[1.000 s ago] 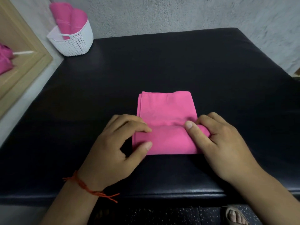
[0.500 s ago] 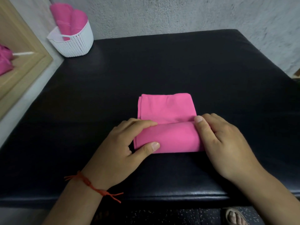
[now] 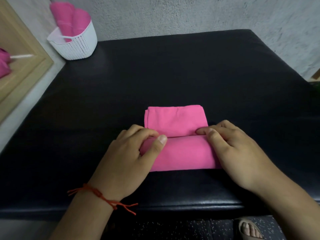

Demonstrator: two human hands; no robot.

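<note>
- While rolling up the pink cloth (image 3: 174,121) on the black bench (image 3: 173,75), holds the roll (image 3: 187,153) at both of its ends.
- With the left grip (image 3: 126,160) clamps the left end of the roll: thumb on top, fingers curled over the far side.
- With the right grip (image 3: 239,156) clamps the right end, fingers bent over the roll, tips touching the seam between roll and flat part.
- Lies near the front edge of the bench, about in its middle, with the flat unrolled part reaching away from the body, beyond the roll.
- Runs with its long axis from left to right, from one grip to the other; equally near to both, one end for each.
- Decisive relation: flat part directly beyond the fingertips, not to a side.
- Therefore calls, by judgement, for a straight turn forward with equal push from both grips; otherwise risks a slanted, cone-like roll or a loose end.
- Seems about half done: only a short flat piece left to take up.
- Near the far left corner of the bench: white basket (image 3: 78,47) with two rolled pink cloths (image 3: 62,18) standing inside, well apart from the work; probably the place for the finished roll.
- Also to see: red thread (image 3: 102,198) round the left wrist, wooden frame (image 3: 26,66) at the left.
</note>
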